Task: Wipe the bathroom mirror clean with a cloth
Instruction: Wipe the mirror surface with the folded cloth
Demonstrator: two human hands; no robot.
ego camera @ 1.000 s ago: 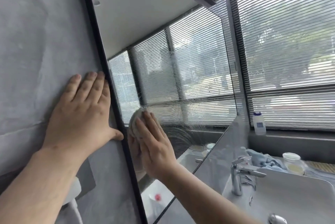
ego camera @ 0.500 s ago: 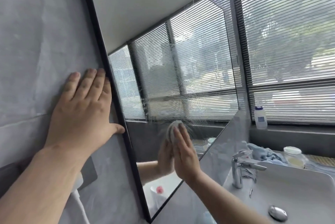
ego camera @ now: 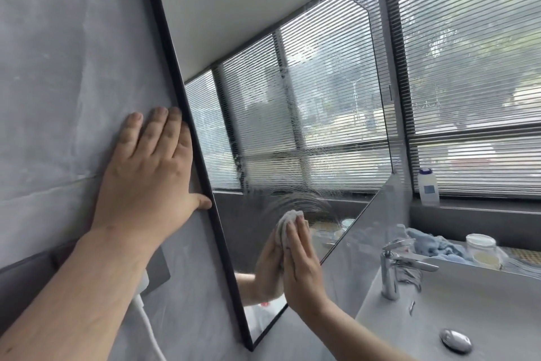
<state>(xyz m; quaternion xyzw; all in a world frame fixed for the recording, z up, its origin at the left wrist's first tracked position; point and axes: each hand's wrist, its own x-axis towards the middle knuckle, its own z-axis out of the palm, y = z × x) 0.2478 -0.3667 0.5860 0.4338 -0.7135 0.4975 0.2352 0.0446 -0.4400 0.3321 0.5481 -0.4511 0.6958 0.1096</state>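
A black-framed bathroom mirror [ego camera: 292,74] hangs on the grey wall and reflects window blinds. Curved wet streaks cross its lower glass. My right hand [ego camera: 303,267] lies flat against the lower part of the glass, pressing a small whitish cloth [ego camera: 285,221] under its fingertips; the hand's reflection meets it. My left hand [ego camera: 152,176] is spread flat on the wall beside the mirror's left frame, thumb touching the frame, holding nothing.
A white basin [ego camera: 468,308] with a chrome tap [ego camera: 393,267] sits at lower right. On the ledge behind lie a blue cloth [ego camera: 430,245], a lidded jar [ego camera: 481,248] and a white bottle [ego camera: 429,186]. A white cable [ego camera: 146,319] hangs under my left forearm.
My right hand has slid the cloth from beside the left frame rightward and down across the glass, leaving arced streaks. My left hand stays on the wall.
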